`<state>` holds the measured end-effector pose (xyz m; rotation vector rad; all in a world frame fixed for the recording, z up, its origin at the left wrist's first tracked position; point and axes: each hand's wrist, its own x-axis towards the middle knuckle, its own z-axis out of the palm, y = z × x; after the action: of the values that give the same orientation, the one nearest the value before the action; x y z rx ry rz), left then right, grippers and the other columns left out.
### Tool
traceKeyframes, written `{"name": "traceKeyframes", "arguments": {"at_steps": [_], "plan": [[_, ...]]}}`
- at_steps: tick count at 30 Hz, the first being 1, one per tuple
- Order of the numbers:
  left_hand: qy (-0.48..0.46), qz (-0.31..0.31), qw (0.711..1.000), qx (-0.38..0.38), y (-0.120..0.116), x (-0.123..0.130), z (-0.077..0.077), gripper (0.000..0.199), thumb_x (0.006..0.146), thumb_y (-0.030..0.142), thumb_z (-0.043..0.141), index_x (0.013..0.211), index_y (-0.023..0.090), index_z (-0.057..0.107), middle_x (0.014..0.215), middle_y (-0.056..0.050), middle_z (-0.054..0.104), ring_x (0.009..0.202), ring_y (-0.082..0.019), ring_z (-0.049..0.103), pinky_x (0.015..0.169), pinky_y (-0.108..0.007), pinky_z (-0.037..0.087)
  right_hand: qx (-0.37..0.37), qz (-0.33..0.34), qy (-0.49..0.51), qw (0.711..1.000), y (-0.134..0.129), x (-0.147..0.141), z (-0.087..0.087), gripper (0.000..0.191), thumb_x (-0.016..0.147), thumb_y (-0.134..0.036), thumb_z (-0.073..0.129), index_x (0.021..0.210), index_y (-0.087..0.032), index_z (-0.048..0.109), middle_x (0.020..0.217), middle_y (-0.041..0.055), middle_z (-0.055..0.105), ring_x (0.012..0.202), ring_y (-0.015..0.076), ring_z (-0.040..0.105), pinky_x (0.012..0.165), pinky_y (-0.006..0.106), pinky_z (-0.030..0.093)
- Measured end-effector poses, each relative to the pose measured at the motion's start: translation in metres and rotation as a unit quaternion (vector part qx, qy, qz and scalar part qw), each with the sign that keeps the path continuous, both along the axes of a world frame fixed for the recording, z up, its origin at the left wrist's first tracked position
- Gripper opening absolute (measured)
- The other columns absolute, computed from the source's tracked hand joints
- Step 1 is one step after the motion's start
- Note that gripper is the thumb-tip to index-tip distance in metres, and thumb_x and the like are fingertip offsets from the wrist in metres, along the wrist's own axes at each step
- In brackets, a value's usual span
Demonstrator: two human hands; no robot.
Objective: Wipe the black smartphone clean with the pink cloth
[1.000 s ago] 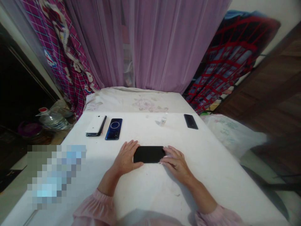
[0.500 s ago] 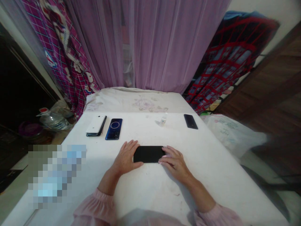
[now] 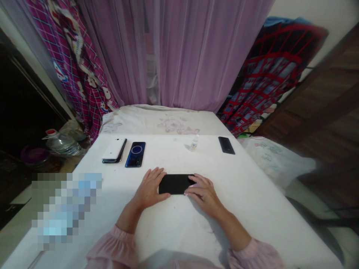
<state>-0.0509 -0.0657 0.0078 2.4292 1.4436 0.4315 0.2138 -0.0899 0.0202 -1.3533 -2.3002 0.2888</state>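
Observation:
A black smartphone (image 3: 176, 184) lies sideways on the white-covered table, its dark face up. My left hand (image 3: 148, 188) steadies its left end, the thumb along the near edge and the fingers at the far edge. My right hand (image 3: 204, 192) is over the right end, fingers bent and pressed onto the surface. Between those fingers shows a bit of something pale pink, like a small cloth, mostly hidden by the hand. Beyond the phone stands a small clear bottle (image 3: 193, 144).
Back left are a blue phone (image 3: 135, 154) and a white phone (image 3: 114, 149) on top of a darker one. Another dark phone (image 3: 226, 145) lies back right. A pixelated bluish patch (image 3: 67, 209) covers the left side. A plastic bag (image 3: 277, 157) is right of the table.
My right hand has slid a little to the left over the phone's right end. The left hand keeps its place on the left end.

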Motion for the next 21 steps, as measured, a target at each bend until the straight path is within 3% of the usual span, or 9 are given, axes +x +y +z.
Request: {"name": "traceKeyframes", "arguments": {"at_steps": [6,11,18,21], "plan": [[-0.009,-0.011,1.000,0.008,0.001,-0.002,-0.003,0.075,0.076,0.051,0.069,0.139,0.022,0.040,0.149,-0.013,0.040,0.139,-0.033,0.029,0.114,-0.054,0.016,0.024,-0.052,0.008,0.998,0.026,-0.016,-0.004,0.015,0.086,-0.028,0.062,0.088,-0.036,0.075,0.125,0.0022,0.063,0.125,0.0284,0.046,0.099,0.049,0.033],[0.007,-0.003,1.000,0.001,0.000,0.000,0.000,0.075,0.076,0.050,0.069,0.138,0.019,0.041,0.149,-0.014,0.039,0.140,-0.032,0.027,0.115,-0.053,0.016,0.031,-0.098,0.015,0.995,0.043,-0.022,-0.009,0.015,0.087,-0.029,0.061,0.089,-0.034,0.075,0.123,0.0039,0.064,0.124,0.0292,0.048,0.098,0.050,0.034],[0.000,0.004,1.000,0.008,-0.001,0.001,0.000,0.073,0.075,0.051,0.069,0.137,0.022,0.042,0.148,-0.012,0.040,0.140,-0.031,0.030,0.115,-0.053,0.016,0.028,-0.068,0.026,0.997,0.003,-0.009,-0.012,0.019,0.088,-0.028,0.058,0.088,-0.035,0.075,0.123,0.0019,0.064,0.124,0.0281,0.048,0.098,0.048,0.035],[-0.003,0.001,1.000,0.004,0.000,0.000,-0.001,0.074,0.075,0.051,0.069,0.137,0.022,0.042,0.149,-0.013,0.040,0.140,-0.031,0.029,0.115,-0.053,0.016,0.033,-0.071,0.028,0.997,-0.001,-0.007,-0.014,0.018,0.088,-0.029,0.058,0.088,-0.035,0.075,0.123,0.0016,0.064,0.123,0.0279,0.048,0.098,0.048,0.035]]}}
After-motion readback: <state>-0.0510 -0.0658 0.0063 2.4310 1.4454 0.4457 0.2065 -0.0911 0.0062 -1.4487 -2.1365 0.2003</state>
